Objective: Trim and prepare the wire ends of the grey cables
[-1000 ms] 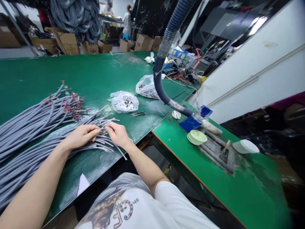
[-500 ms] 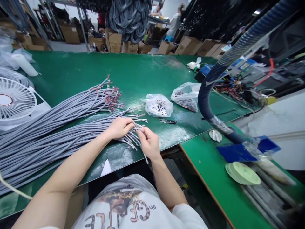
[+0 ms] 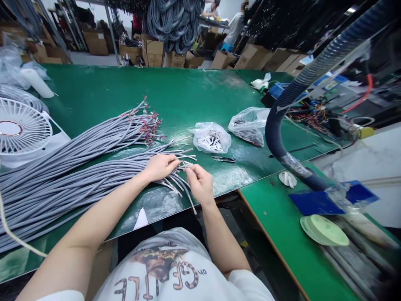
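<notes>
- Looking down past your white printed shirt (image 3: 175, 271), both forearms reached out over the near edge of the green table (image 3: 194, 92).
- Your left hand (image 3: 160, 166) lay on the near bundle of grey cables (image 3: 78, 179), fingers curled around the cable ends.
- Your right hand (image 3: 200, 184) sat just beside it, thumb and fingertips pinched shut on one cable end, where the stripped tips fan out.
- The two hands were almost touching; which exact cable the left one gripped, I couldn't tell.
- One cable (image 3: 188, 196) ran from under your right hand toward the table edge.
- A small white scrap (image 3: 140, 218) lay near the edge, under your left forearm.
- A second grey bundle with red wire ends (image 3: 147, 123) lay just behind the first one.
- Small cutters (image 3: 223, 159) lay right of the hands, in front of a clear bag of small parts (image 3: 212, 138).
- A second clear bag (image 3: 247, 125) sat further right.
- White fan (image 3: 21, 131) at far left, touching the cable bundles' far side.
- A corrugated blue hose (image 3: 282, 113) curved down to the lower side bench (image 3: 282, 246), next to a pale green disc (image 3: 324, 230).
- Tangled coloured wiring (image 3: 310, 117) sat behind the hose.
- Cardboard boxes (image 3: 153, 52) and hanging cable coils (image 3: 173, 21) stood at the back, with other people (image 3: 233, 31) working there.
</notes>
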A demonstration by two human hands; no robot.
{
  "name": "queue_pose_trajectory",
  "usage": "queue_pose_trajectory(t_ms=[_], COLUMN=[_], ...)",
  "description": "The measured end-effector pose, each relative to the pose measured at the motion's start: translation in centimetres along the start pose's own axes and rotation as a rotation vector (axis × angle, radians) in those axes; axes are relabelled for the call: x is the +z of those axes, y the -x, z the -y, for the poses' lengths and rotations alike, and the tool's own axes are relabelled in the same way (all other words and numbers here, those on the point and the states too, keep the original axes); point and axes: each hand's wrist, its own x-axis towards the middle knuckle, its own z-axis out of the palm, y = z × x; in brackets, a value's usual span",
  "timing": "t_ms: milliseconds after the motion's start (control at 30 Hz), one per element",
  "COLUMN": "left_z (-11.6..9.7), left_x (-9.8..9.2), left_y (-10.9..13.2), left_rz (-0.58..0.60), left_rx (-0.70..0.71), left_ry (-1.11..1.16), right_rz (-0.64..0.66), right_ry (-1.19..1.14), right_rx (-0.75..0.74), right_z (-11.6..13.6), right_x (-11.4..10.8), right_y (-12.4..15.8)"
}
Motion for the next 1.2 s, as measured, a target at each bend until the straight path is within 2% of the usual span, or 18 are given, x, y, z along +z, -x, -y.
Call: queue_pose_trajectory(t_ms=[133, 267, 400, 500, 600, 967, 1200], left_z=[-0.4, -1.3, -1.4, -1.1, -1.1, -1.9, -1.7], left_x=[0.7, 1.7, 2.0, 1.9, 1.8, 1.9, 2.1], left_y=[-0.1, -0.1, -0.3, -0.6, -0.7, -0.2, -0.3], left_rz=[-0.063, -0.15, -0.259, -0.231, -0.191, -0.189, -0.21], left_rx=[0.078, 0.197, 0.093, -0.021, -0.068, -0.021, -0.046], left_ry=[0.148, 0.266, 0.427, 0.584, 0.671, 0.67, 0.674], right_rz=[0.035, 0.061, 0.134, 0.137, 0.121, 0.069, 0.12], right_ry=[-0.129, -0.105, -0.008, 0.047, 0.051, 0.085, 0.106], right_rx=[0.08, 0.08, 0.083, 0.059, 0.034, -0.056, -0.026], right_z=[-0.8, -0.5, -0.2, 0.0, 0.3, -0.1, 0.2], right_x=[-0.8, -1.3, -1.9, -2.2, -2.2, -1.7, -1.9], right_y=[-0.9, -0.9, -0.2, 0.3, 0.5, -0.1, 0.3])
